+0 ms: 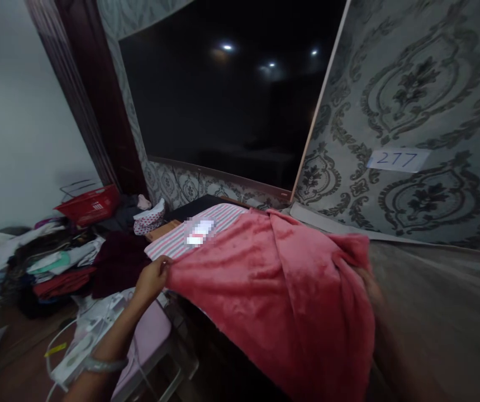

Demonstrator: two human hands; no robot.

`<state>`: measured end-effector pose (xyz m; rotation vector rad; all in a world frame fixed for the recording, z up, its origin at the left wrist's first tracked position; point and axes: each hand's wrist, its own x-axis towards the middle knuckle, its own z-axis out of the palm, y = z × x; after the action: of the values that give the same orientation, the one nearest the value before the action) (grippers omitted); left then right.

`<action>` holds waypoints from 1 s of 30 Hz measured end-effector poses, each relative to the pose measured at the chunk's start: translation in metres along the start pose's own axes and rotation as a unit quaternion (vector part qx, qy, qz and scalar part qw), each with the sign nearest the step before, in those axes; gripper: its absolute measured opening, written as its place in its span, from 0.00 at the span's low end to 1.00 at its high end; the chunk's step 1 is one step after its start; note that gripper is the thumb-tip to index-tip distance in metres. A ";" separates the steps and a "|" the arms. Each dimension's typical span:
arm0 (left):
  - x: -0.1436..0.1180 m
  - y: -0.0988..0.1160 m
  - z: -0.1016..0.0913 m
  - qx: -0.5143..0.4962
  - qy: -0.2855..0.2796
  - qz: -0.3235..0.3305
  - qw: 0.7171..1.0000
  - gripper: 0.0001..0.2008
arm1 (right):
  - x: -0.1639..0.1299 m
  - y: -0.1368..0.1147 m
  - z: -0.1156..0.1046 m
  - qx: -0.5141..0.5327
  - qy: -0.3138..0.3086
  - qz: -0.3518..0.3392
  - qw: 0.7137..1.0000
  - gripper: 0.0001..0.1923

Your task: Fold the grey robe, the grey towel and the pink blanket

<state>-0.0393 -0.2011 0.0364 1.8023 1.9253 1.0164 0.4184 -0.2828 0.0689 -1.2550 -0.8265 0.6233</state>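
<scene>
A pink fleece cloth [281,285] is spread over a dark table and hangs down its near side. My left hand [152,276] pinches the cloth's left edge. My right hand [369,285] grips the cloth's right corner and is mostly hidden behind the bunched fabric. A pink-and-white striped cloth [189,234] lies under the fleece at its far left.
A large dark screen [231,95] leans on the patterned wall behind the table. A paper label reading 277 [398,159] is stuck to the wall. At left are piles of clothes [55,262], a red basket [89,204] and a white appliance with a cord [93,329].
</scene>
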 end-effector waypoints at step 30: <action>0.005 0.019 0.036 0.151 -0.089 0.103 0.979 0.15 | -0.061 0.061 0.154 -0.162 -0.300 -0.220 0.914 0.29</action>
<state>-0.0025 -0.1868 0.0258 2.2155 1.8917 0.6164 0.2586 -0.2313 0.0129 -1.1167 -1.7311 0.5135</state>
